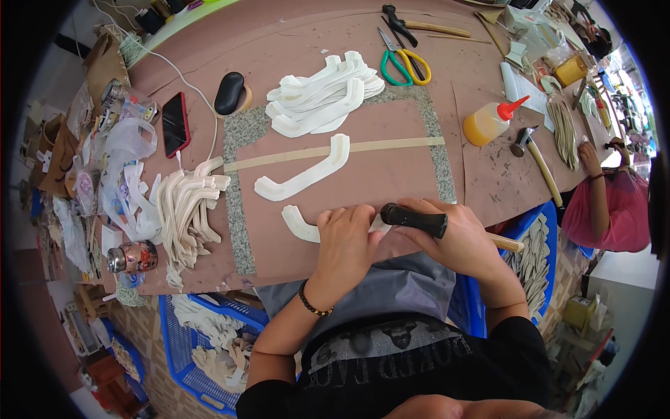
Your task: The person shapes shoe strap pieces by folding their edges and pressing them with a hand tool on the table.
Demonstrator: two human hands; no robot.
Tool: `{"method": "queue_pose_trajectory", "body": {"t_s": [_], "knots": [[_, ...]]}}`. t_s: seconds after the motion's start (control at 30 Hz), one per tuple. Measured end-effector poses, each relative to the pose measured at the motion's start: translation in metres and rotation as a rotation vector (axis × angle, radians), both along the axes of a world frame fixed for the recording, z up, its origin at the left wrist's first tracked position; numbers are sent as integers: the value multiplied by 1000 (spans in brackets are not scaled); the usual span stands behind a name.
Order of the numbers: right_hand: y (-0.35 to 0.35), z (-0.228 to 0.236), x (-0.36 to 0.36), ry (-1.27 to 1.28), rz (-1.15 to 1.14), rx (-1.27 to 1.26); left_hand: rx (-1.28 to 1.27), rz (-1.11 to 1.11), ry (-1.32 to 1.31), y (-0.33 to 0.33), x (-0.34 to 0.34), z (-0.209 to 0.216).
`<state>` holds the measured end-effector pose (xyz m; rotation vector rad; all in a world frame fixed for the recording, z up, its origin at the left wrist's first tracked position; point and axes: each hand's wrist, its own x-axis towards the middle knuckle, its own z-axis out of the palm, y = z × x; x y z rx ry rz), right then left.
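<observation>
A white curved strip lies near the table's front edge, one bent end showing on the left. My left hand is closed on its middle, fingers bent over it and thumb to the right. Just right of that, my right hand grips a hammer with a dark head; its wooden handle sticks out past my wrist. The hammer head is over the strip's right part and hides some of it. A second white curved strip rests farther back, beside a tan tape line.
A pile of white strips lies behind, a cream bundle at left. Around them are a phone, scissors, a glue bottle and another hammer. Blue baskets stand below; another person is at right.
</observation>
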<state>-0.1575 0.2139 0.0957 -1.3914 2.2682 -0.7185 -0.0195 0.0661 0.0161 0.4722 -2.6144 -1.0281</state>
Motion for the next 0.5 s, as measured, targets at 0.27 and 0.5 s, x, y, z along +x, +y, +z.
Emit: {"method": "queue_pose_trajectory", "body": {"t_s": [0.27,0.5], "knots": [[0,-10,-2,-5,-4,-18,-42,35,81,12,8,-12],[0,-1,-6,1,-20,-39,-303,-147,223,7,11,-17]]}}
